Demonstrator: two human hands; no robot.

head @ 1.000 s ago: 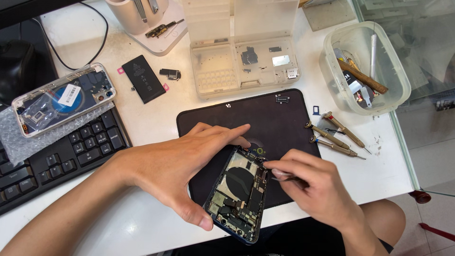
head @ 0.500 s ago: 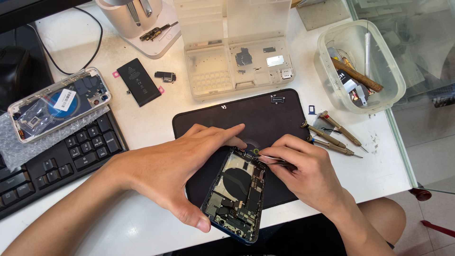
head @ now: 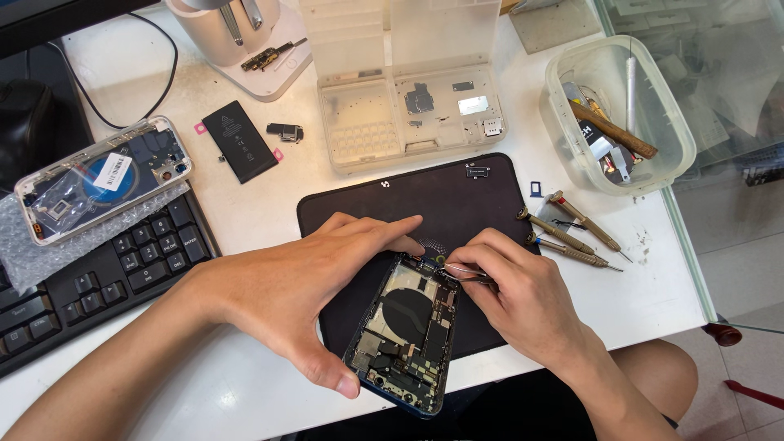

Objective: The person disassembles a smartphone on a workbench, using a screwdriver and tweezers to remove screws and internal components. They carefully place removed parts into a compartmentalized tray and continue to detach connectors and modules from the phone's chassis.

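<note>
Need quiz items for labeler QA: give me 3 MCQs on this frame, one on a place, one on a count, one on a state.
1. Where does the loose black battery lie?
A. in the tub
B. on the white desk, between the clear back housing and the parts tray
C. on the keyboard

2. How many screwdrivers lie right of the mat?
A. one
B. three
C. six

3. What state is the phone in?
A. opened, insides showing
C. wrapped in bubble wrap
B. closed, screen lit

Answers:
1 B: it lies flat on bare desk, left of the tray.
2 B: three handles lie side by side.
3 A: boards and a coil show while the left hand steadies it and the right hand works tweezers at its top edge.
</note>
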